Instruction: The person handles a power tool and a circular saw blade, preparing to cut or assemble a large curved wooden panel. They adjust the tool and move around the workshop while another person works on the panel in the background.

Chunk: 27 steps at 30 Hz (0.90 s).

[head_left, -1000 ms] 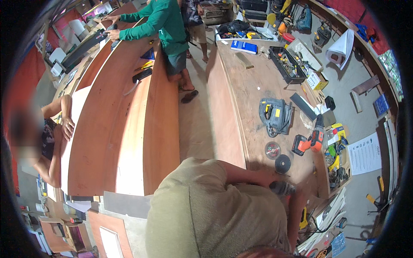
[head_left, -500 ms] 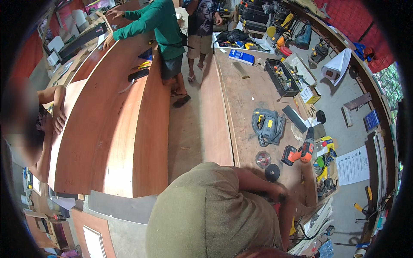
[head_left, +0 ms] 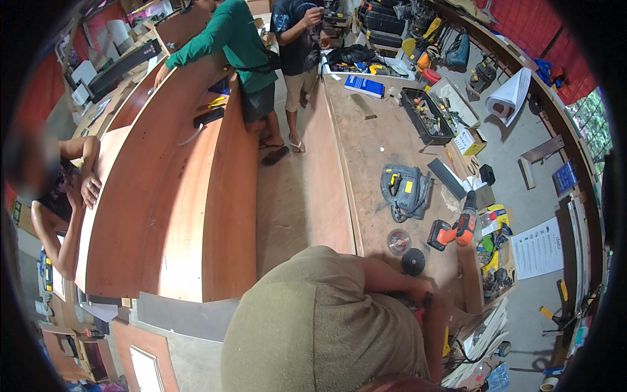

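Neither of my hands shows in the head view. The lower middle is filled by an olive shirt over a rounded back or shoulder, very close; whose it is I cannot tell. From it a bare bent arm reaches over the near part of the workbench, its hand hidden. A bit of something red shows in the gap between arm and shirt. Just beyond that arm lie a black disc, a round saw blade and an orange and black cordless drill. A grey jigsaw sits farther up the bench.
A long wooden cabinet carcass lies to the left; a person leans on its left side, and another in green sleeves at its far end. A third person stands in the aisle. A black toolbox is on the bench.
The person in green has drawn one hand back from above the cabinet. The person in the aisle has raised a hand toward the chest. The olive shirt and bent arm have barely shifted.
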Motion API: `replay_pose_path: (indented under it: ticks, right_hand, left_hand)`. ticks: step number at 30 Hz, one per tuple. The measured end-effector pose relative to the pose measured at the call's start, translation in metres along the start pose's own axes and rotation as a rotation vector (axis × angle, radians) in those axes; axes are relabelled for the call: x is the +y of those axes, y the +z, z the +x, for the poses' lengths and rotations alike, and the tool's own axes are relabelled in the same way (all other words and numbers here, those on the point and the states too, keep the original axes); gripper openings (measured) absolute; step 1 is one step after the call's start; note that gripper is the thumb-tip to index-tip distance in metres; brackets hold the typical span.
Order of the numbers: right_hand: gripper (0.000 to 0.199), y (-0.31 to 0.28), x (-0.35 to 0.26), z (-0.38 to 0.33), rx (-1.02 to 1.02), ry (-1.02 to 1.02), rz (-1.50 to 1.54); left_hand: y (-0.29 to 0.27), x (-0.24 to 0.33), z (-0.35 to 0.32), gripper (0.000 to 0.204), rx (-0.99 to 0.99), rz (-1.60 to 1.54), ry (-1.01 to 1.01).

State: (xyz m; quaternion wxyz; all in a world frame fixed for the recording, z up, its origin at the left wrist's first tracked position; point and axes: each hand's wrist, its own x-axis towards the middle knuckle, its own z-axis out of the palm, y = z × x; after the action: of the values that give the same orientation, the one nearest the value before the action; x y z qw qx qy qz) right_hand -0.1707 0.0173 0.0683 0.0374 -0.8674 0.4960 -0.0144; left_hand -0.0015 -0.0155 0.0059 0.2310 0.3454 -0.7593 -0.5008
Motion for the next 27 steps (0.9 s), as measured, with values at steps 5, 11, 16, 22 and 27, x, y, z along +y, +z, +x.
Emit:
replay_pose_path:
  ticks: [5, 11, 16, 22, 27]
  right_hand:
    - [0.022, -0.015, -0.015, 0.004, -0.112, 0.172, 0.039]
    - [0.033, -0.013, -0.010, -0.005, -0.043, 0.211, 0.056]
    - [0.021, -0.014, -0.019, -0.006, 0.168, 0.067, 0.244]
    - [0.022, 0.010, -0.001, -0.009, 0.263, -0.070, 0.259]
    - [0.023, 0.011, 0.000, -0.007, 0.214, -0.045, 0.112]
  left_hand:
    - [0.010, -0.020, 0.009, 0.044, 0.046, -0.005, 0.022]
    - [0.014, -0.018, 0.006, 0.041, 0.149, -0.164, 0.102]
    - [0.015, -0.020, 0.005, 0.041, 0.272, -0.123, 0.265]
    - [-0.012, 0.036, -0.026, 0.036, 0.170, -0.229, 0.049]
    - [-0.014, 0.036, -0.025, 0.029, 0.181, -0.163, 0.009]
